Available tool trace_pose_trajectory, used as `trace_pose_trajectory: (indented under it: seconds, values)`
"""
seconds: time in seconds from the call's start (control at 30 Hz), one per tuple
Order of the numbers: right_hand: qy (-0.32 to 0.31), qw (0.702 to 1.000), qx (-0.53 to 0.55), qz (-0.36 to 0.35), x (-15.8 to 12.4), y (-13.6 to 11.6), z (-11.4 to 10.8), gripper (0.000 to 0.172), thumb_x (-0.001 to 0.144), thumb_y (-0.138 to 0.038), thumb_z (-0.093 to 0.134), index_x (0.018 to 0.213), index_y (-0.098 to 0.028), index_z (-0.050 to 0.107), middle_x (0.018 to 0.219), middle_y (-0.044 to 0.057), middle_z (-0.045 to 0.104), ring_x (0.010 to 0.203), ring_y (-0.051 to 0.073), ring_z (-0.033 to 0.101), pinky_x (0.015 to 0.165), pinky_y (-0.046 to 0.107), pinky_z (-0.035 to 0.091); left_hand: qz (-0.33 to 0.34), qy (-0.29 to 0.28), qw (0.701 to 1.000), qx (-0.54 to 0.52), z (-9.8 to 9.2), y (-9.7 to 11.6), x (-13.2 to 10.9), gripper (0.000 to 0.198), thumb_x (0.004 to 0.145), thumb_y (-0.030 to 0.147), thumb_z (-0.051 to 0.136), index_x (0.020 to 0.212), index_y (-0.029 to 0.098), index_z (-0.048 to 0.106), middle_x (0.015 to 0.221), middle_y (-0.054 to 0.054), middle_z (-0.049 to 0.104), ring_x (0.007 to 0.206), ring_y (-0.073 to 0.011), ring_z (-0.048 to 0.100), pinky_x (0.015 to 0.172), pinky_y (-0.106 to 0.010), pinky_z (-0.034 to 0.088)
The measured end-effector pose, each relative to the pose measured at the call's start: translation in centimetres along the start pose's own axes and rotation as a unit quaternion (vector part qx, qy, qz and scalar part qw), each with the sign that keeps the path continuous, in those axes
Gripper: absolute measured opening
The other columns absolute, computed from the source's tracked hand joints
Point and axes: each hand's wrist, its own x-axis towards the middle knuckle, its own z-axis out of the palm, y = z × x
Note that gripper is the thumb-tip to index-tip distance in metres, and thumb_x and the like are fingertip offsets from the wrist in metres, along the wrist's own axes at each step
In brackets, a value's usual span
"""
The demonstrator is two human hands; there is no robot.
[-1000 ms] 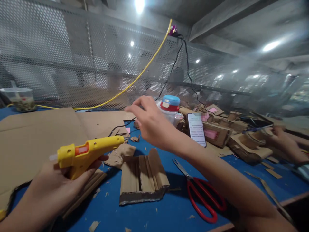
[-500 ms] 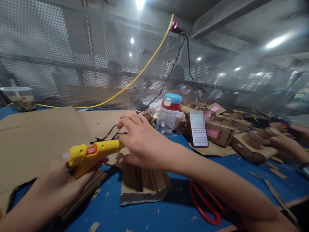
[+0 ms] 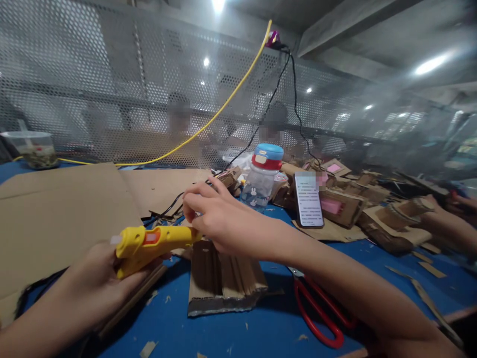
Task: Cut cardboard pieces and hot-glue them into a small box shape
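Note:
My left hand (image 3: pixel 100 278) is wrapped around the handle of a yellow hot glue gun (image 3: pixel 160 242), with a clear glue stick poking out of its rear end. The gun points right. At its nozzle is my right hand (image 3: pixel 216 214), fingers curled in; the nozzle tip is hidden, and I cannot make out what, if anything, is between the fingers. Below my right hand lies a piece of layered cardboard (image 3: pixel 227 291) with strips on top and a grey front edge. More cardboard strips (image 3: pixel 134 301) lie partly hidden under my left hand.
Red-handled scissors (image 3: pixel 316 313) lie under my right forearm. Behind stand a bottle (image 3: pixel 259 181) with a blue lid and a lit phone (image 3: pixel 308 201). Large cardboard sheets (image 3: pixel 70 209) cover the left; cardboard models (image 3: pixel 397 214) and another person's arm (image 3: pixel 447 223) are at right.
Both hands and the glue gun have shifted slightly right. My right hand's fingers have curled in closer at the nozzle. The person's arm at the right has moved slightly.

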Motion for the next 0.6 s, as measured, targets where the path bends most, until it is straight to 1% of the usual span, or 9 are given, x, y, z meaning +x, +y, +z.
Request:
trace_pose_trajectory:
  seconds: [0.1,0.17,0.23,0.27,0.3,0.33,0.4,0.5,0.6]
  values:
    - [-0.04,0.999,0.036,0.006,-0.4,0.3,-0.9,0.015,0.086,-0.007,0.058,0.089,-0.011,0.071,0.116,0.011,0.057,0.118,0.027,0.043,0.108,0.051,0.029,-0.029,-0.033,0.999,-0.023,-0.1,-0.6,-0.1,0.034,0.068,0.047,0.063,0.09,0.025,0.075,0.087,-0.004,0.078,0.074,-0.0227,0.074,0.069,-0.031,0.062]
    - [-0.041,0.998,0.052,0.007,-0.5,0.0,-1.1,0.015,0.089,-0.021,0.062,0.092,-0.01,0.071,0.117,0.013,0.057,0.114,0.028,0.045,0.105,0.051,0.034,-0.041,-0.038,0.998,-0.024,-0.2,-0.7,-0.2,0.032,0.067,0.046,0.062,0.088,0.025,0.075,0.087,-0.004,0.078,0.076,-0.0236,0.074,0.072,-0.033,0.062]
    - [0.001,0.999,0.034,0.024,-0.4,-0.6,-0.7,0.026,0.087,-0.035,0.067,0.093,-0.01,0.071,0.112,0.014,0.057,0.11,0.029,0.046,0.103,0.055,0.035,-0.055,-0.03,0.998,-0.024,-0.3,-0.7,-0.3,0.029,0.064,0.044,0.062,0.082,0.026,0.074,0.082,-0.004,0.078,0.075,-0.0241,0.073,0.074,-0.035,0.062]
    - [0.034,0.999,0.01,0.036,-0.3,-1.0,-0.2,0.027,0.087,-0.036,0.067,0.092,-0.01,0.071,0.11,0.014,0.057,0.109,0.029,0.046,0.103,0.057,0.033,-0.06,-0.025,0.997,-0.028,-0.3,-0.6,-0.3,0.029,0.063,0.044,0.063,0.082,0.026,0.074,0.08,-0.003,0.077,0.073,-0.0242,0.073,0.074,-0.035,0.062]
    - [0.068,0.996,-0.02,0.046,-0.2,-1.3,0.2,0.02,0.088,-0.031,0.066,0.089,-0.011,0.071,0.108,0.014,0.057,0.108,0.029,0.046,0.104,0.06,0.03,-0.064,-0.022,0.997,-0.036,-0.3,-0.5,-0.4,0.03,0.062,0.045,0.064,0.084,0.025,0.074,0.081,-0.003,0.077,0.074,-0.0243,0.073,0.075,-0.035,0.062]
    - [0.093,0.993,-0.046,0.048,-0.1,-1.7,0.7,0.012,0.089,-0.021,0.062,0.086,-0.013,0.07,0.108,0.013,0.057,0.109,0.028,0.046,0.106,0.062,0.027,-0.067,-0.02,0.997,-0.044,-0.3,-0.4,-0.4,0.033,0.063,0.046,0.065,0.087,0.025,0.073,0.083,-0.003,0.077,0.075,-0.0242,0.073,0.075,-0.035,0.062]
    - [0.104,0.992,-0.066,0.039,0.1,-2.2,1.3,0.015,0.087,-0.008,0.057,0.082,-0.015,0.069,0.107,0.012,0.057,0.108,0.027,0.046,0.108,0.063,0.024,-0.069,-0.025,0.996,-0.059,-0.2,-0.2,-0.5,0.036,0.065,0.047,0.066,0.094,0.025,0.072,0.09,-0.004,0.078,0.08,-0.0238,0.074,0.077,-0.034,0.062]
    - [0.066,0.996,-0.049,0.031,0.1,-2.3,1.2,0.017,0.081,-0.003,0.058,0.081,-0.015,0.07,0.105,0.011,0.056,0.105,0.027,0.045,0.106,0.063,0.026,-0.069,-0.027,0.995,-0.063,-0.3,0.1,-0.5,0.036,0.062,0.047,0.068,0.089,0.024,0.074,0.088,-0.004,0.078,0.078,-0.024,0.074,0.076,-0.032,0.062]
    - [0.023,0.999,-0.022,0.032,-0.1,-1.9,0.0,0.018,0.08,-0.003,0.057,0.081,-0.015,0.07,0.103,0.011,0.056,0.103,0.026,0.044,0.105,0.06,0.029,-0.071,-0.024,0.995,-0.065,-0.5,0.2,-0.4,0.035,0.056,0.048,0.069,0.083,0.025,0.075,0.081,-0.003,0.078,0.072,-0.0241,0.073,0.071,-0.032,0.062]
